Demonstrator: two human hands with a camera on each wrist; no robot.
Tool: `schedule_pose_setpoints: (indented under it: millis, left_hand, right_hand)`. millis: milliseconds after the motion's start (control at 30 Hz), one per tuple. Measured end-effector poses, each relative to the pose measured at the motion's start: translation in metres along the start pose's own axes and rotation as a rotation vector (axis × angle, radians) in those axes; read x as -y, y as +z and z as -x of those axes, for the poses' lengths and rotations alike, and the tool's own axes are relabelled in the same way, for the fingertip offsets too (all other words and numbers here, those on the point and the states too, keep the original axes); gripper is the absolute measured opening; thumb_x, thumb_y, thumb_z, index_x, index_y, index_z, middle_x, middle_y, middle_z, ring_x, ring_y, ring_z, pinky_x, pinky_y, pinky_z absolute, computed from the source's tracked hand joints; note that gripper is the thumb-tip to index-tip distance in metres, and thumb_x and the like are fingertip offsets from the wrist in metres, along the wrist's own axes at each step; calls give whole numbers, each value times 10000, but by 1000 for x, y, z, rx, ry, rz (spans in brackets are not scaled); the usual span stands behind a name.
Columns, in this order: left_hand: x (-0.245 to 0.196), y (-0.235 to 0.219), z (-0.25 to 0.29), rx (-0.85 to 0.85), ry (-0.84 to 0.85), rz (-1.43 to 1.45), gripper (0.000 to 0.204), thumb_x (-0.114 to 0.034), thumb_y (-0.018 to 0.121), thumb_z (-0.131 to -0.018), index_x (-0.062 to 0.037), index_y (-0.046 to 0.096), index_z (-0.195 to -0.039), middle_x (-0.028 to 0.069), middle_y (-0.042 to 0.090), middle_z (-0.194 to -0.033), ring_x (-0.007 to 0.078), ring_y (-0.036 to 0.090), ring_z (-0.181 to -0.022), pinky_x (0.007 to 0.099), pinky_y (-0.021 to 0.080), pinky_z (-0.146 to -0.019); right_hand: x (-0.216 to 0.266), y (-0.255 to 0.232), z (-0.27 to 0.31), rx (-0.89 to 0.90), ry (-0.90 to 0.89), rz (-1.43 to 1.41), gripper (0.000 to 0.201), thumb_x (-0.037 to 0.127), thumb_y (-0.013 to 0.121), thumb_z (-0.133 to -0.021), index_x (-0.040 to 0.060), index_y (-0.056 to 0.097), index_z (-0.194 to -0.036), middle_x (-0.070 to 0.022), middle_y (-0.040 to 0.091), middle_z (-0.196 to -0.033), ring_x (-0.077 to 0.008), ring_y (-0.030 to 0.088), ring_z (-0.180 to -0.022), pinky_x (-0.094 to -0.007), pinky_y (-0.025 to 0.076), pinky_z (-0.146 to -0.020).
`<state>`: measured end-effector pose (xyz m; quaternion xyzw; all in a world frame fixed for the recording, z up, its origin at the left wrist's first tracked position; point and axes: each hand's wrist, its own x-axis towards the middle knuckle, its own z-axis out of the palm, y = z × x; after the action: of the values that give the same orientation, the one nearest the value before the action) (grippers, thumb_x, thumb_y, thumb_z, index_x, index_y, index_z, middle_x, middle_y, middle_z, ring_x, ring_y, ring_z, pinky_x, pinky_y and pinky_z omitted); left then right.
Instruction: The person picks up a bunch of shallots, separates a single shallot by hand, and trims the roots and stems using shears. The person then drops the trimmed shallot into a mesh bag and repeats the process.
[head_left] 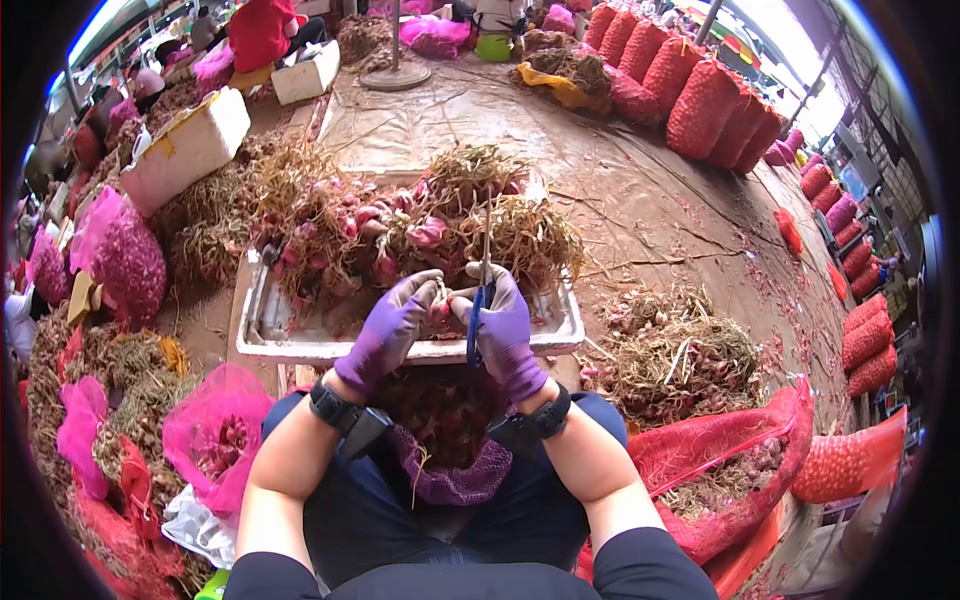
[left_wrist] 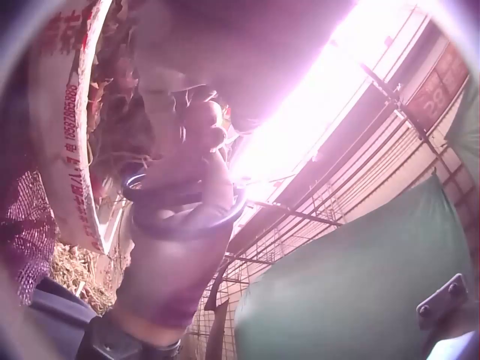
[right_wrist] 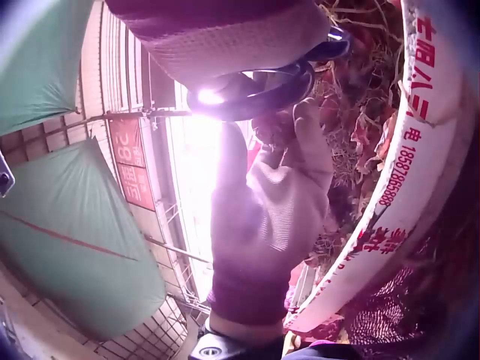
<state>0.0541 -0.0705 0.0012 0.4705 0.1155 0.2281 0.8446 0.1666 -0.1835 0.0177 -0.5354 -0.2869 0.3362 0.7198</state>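
Observation:
Both hands wear purple gloves with greyish palms and fingers. Over the near side of a white foam tray (head_left: pixel 262 346), my left hand (head_left: pixel 395 325) pinches a small pink-purple bulb (head_left: pixel 440 309). My right hand (head_left: pixel 503 325) holds a pair of scissors (head_left: pixel 473 342) with dark blue handles, blades pointing up and away. Its fingers are beside the bulb. The right wrist view shows the scissors' handle loops (right_wrist: pixel 259 101) round the right hand, with the left hand (right_wrist: pixel 274 202) beyond. More bulbs (head_left: pixel 428 232) with dry stems are heaped in the tray.
A purple mesh bag (head_left: pixel 455 483) of bulbs sits between my legs, below the tray. Dry stems (head_left: pixel 680 365) are piled at right, near an open red mesh bag (head_left: pixel 640 455). A pink mesh bag (head_left: pixel 185 420) stands at left. Full red sacks (head_left: pixel 700 105) line the back right.

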Motion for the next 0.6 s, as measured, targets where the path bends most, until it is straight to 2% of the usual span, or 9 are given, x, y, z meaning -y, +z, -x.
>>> schedule_pose_setpoints:
  millis: [33,100,133,233,433,467,533,567,600]
  left_hand:
    - [0,1,0,-35,12,-257,398,-166,527,-984,35,449,-1318,33,579,-1130,75,556,-932,242,466,-860]
    - [-2,13,8,36,-28,-208,457,-160,564,-959,47,431,-1343,55,575,-1191,100,553,-1048,261,454,-926]
    - [3,13,9,64,25,-237,501,-152,592,-939,48,418,-1364,75,562,-1243,127,545,-1113,275,443,-963]
    - [-5,12,9,127,-99,-244,497,-168,599,-943,35,432,-1364,68,595,-1193,109,579,-1032,278,470,-918]
    - [-24,12,9,247,-267,-138,464,-212,572,-963,21,457,-1349,40,626,-1104,100,603,-938,257,502,-809]
    - [-28,11,12,249,-266,-142,464,-212,572,-963,21,457,-1349,40,626,-1104,100,603,-938,257,502,-809]
    - [-33,8,18,308,-400,-246,480,-250,567,-964,13,459,-1351,24,629,-1046,89,594,-884,254,493,-785]
    - [-33,6,17,312,-398,-248,480,-250,567,-964,13,459,-1351,24,629,-1046,89,594,-884,254,493,-785]
    - [-30,4,16,301,-363,-269,483,-260,574,-961,11,463,-1345,28,630,-1043,93,596,-886,260,493,-781]
  right_hand:
    - [-2,-1,-1,-59,-16,-20,423,-26,644,-811,-6,458,-1191,-70,649,-884,-84,611,-743,-212,507,-671]
    - [9,3,0,-131,-37,39,407,-35,642,-810,-2,456,-1171,-70,645,-874,-86,615,-726,-213,513,-642]
    - [13,3,1,-127,-6,-41,404,-33,639,-813,1,456,-1172,-66,643,-869,-88,618,-730,-216,517,-644]
    - [6,-3,-1,-118,-3,-73,390,-27,629,-820,12,466,-1171,-58,640,-857,-95,627,-736,-225,524,-658]
    - [16,5,5,-196,-147,222,382,4,648,-812,42,522,-1170,-36,629,-832,-67,596,-720,-227,505,-663]
    - [11,3,-2,-220,-337,341,351,20,658,-809,61,557,-1143,-29,618,-804,-60,576,-702,-233,496,-650]
    - [6,-7,-5,-194,-354,356,346,26,662,-808,65,563,-1136,-27,613,-807,-64,569,-700,-239,494,-646]
    - [11,-9,-6,-164,-366,372,340,32,665,-806,68,568,-1130,-25,608,-810,-67,563,-697,-245,493,-641]
    - [18,-11,-5,-157,-186,343,377,8,665,-797,63,556,-1153,-40,630,-888,-78,603,-783,-247,503,-693]
